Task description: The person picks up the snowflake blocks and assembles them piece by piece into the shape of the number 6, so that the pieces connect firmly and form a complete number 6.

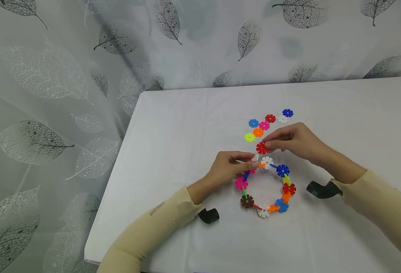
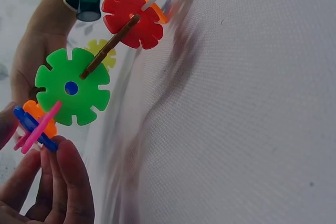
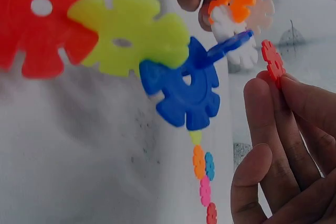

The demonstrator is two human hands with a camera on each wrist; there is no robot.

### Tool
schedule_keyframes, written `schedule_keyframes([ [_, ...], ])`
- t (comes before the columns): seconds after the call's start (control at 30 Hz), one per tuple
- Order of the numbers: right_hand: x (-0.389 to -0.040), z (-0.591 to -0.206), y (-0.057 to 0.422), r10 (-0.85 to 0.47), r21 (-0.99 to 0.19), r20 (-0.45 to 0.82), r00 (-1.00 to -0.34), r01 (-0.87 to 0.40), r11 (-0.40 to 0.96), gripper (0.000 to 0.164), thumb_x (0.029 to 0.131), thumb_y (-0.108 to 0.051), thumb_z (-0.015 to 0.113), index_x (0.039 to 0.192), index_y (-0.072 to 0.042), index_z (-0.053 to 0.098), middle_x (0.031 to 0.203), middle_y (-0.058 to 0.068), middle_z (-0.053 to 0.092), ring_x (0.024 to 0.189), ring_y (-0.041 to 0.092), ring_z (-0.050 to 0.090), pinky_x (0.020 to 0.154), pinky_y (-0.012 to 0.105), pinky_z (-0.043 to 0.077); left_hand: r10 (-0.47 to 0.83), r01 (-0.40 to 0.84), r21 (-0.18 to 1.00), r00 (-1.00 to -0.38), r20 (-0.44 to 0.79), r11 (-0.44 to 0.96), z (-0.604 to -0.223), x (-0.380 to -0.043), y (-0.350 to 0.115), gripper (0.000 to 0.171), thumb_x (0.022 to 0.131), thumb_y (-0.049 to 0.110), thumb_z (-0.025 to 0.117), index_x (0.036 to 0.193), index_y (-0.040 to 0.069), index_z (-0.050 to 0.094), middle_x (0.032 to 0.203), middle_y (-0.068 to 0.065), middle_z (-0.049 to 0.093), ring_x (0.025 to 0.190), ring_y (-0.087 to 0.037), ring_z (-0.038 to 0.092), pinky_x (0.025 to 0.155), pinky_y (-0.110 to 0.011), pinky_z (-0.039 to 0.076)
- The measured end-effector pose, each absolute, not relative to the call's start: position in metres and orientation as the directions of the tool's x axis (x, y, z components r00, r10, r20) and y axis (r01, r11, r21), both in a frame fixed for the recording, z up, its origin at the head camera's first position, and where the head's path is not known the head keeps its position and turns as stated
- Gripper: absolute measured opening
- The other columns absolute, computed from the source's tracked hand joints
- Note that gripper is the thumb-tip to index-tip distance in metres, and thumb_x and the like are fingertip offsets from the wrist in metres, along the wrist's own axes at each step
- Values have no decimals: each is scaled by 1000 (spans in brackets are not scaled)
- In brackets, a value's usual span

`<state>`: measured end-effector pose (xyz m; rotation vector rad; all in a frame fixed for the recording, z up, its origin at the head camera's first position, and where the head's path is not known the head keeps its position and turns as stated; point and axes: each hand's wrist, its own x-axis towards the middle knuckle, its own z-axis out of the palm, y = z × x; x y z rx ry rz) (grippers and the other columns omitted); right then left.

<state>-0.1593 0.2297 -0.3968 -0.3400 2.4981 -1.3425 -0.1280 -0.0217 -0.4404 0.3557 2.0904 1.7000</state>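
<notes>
A ring of interlocked plastic snowflake discs (image 1: 247,201) in several colours stands above the white table. My left hand (image 1: 228,165) pinches the upper left of this ring between thumb and fingers, by blue, pink and orange discs. In the left wrist view, a green disc (image 2: 73,103) and a red disc (image 2: 134,19) hang beyond the left hand (image 2: 63,187). My right hand (image 1: 297,142) pinches a loose red snowflake disc (image 1: 261,148), just above the ring's white disc (image 1: 266,163). In the right wrist view, the red disc (image 3: 273,61) appears apart from the ring's white and blue discs (image 3: 184,90).
Behind the hands, several loose discs lie on the white tablecloth (image 1: 173,132): yellow (image 1: 249,137), orange (image 1: 258,132), light blue (image 1: 253,123), pink (image 1: 264,125), red (image 1: 270,118), white (image 1: 282,120) and dark blue (image 1: 287,113). A leaf-patterned curtain (image 1: 200,41) hangs behind the table.
</notes>
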Motion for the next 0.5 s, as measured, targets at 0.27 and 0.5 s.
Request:
schedule_keyframes([
  [0.27,-157,-398,227,-358,-864,-133,-924,-69,500,31,95,-26,74,118,-5,75,104,6,76,92,15,72,78,35,57,463,-64,978,-873,-152,200,-442,-129,-21,31,91,30,78,119,16,77,96,8,76,95,-11,69,74,-29,55],
  [0.5,-154,-399,223,-335,-868,-98,-937,-84,490,28,96,-27,73,115,-6,76,103,5,77,90,15,73,78,30,56,455,-54,974,-878,-152,221,-443,-130,-21,34,90,31,79,121,16,76,98,11,76,94,-10,68,73,-28,56],
])
